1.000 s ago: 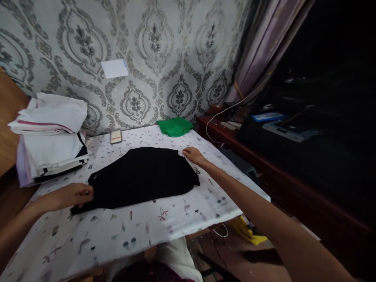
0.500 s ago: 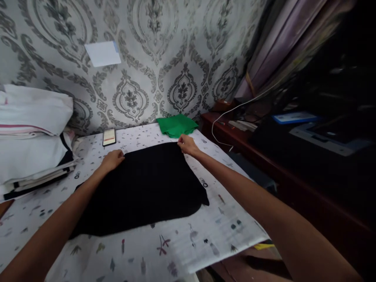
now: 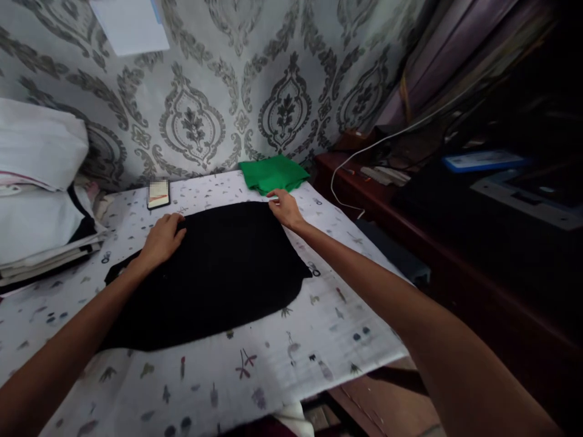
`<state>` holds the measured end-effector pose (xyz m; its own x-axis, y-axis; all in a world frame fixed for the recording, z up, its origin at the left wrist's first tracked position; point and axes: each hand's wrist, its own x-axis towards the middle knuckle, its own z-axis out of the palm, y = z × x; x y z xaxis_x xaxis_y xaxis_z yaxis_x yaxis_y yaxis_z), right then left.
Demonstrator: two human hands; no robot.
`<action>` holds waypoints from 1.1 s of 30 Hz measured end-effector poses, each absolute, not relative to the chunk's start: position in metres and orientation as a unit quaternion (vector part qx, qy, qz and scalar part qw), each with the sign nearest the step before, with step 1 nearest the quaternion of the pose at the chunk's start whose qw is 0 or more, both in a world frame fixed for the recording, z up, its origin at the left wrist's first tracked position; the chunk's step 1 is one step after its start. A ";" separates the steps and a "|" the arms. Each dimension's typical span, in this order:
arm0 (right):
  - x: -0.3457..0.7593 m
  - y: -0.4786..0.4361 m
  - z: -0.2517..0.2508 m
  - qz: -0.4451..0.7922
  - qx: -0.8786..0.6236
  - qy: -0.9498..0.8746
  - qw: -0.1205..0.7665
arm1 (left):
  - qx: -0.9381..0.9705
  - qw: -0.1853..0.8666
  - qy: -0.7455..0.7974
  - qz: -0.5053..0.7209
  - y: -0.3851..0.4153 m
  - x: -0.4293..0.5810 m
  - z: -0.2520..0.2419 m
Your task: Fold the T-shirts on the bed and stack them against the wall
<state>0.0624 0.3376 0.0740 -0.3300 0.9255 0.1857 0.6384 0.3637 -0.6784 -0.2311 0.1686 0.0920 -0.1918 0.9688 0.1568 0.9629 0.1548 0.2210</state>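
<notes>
A black garment [image 3: 218,267], folded into a broad flat shape, lies on a white printed cloth [image 3: 291,340]. My left hand [image 3: 161,240] rests on its far left corner, with thumb and fingers a little apart. At the far right corner, my right hand [image 3: 286,209] pinches the garment's edge between thumb and forefinger. Just beyond the right hand is a folded green cloth [image 3: 273,174]. A phone [image 3: 158,193] with a lit screen lies past my left hand.
White folded clothes [image 3: 40,182] are stacked at the left. Patterned wallpaper [image 3: 246,91] rises behind, with a white paper [image 3: 130,27] on it. A dark red table [image 3: 410,243] stands at the right, a white cable [image 3: 334,182] trailing over its edge.
The view has tilted down and come closer. My left hand has loosened at the corner and lies further onto the garment. My right hand stays at the far right corner.
</notes>
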 end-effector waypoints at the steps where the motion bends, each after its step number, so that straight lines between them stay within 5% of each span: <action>1: 0.073 0.326 0.074 0.250 -0.494 -0.780 0.292 | 0.659 0.013 0.735 0.159 0.155 -0.221 0.095; 6: 0.135 0.240 0.076 0.224 -0.471 -0.806 0.280 | 0.769 0.087 0.609 0.172 0.067 -0.160 0.104; 11: 0.171 0.174 0.065 0.259 -0.517 -0.783 0.230 | 0.816 0.035 0.567 0.108 0.009 -0.136 0.082; 18: 0.176 0.169 0.057 0.368 -0.437 -0.739 0.357 | 0.811 -0.005 0.575 0.103 0.005 -0.135 0.083; 26: 0.181 0.173 0.058 0.533 -0.342 -0.644 0.429 | 0.795 0.100 0.586 0.121 -0.008 -0.132 0.099; 33: 0.189 0.172 0.050 0.487 -0.386 -0.658 0.426 | 0.786 0.086 0.599 0.124 -0.015 -0.125 0.085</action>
